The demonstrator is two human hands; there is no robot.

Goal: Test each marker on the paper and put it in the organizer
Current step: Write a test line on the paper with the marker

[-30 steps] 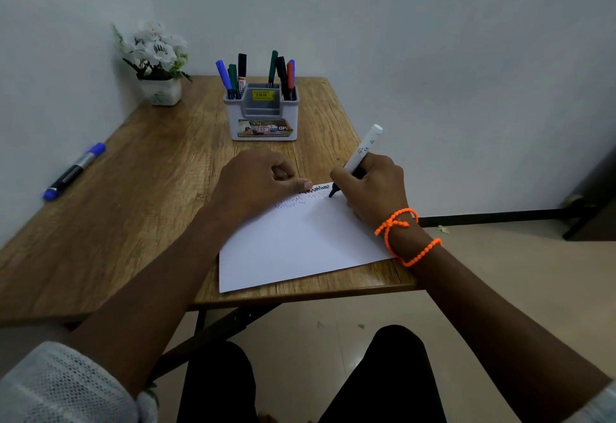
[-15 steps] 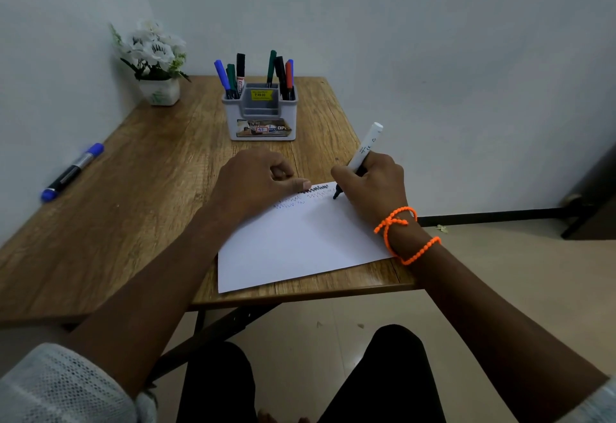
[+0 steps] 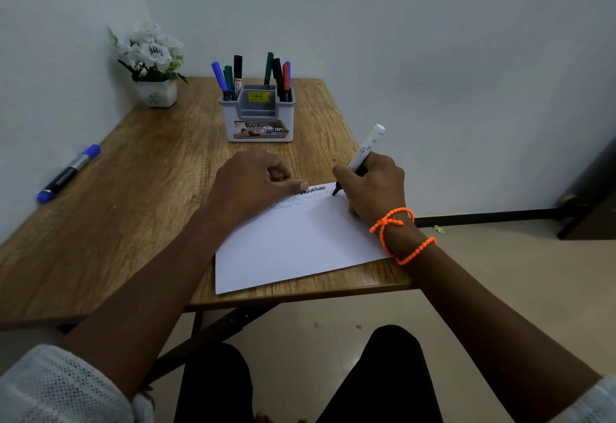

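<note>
A white sheet of paper [image 3: 293, 246] lies at the table's near right corner, with zigzag test lines along its top edge. My right hand [image 3: 373, 186] grips a white marker [image 3: 365, 152] like a pen, its black tip touching the paper's top right corner. My left hand [image 3: 253, 179] rests on the paper's top left, fingers curled into a loose fist, thumb flat on the sheet; the inside of the fist is hidden. A grey organizer [image 3: 258, 122] stands behind, holding several markers. One blue-capped marker [image 3: 68, 172] lies at the table's left edge.
A white pot of artificial flowers [image 3: 150, 62] sits in the back left corner of the wooden table [image 3: 133, 189]. Walls close in behind and to the left. My knees show under the table's near edge.
The marker tip has crept a little to the right along the paper's top edge, lengthening the dark zigzag. My left hand has stayed in place.
</note>
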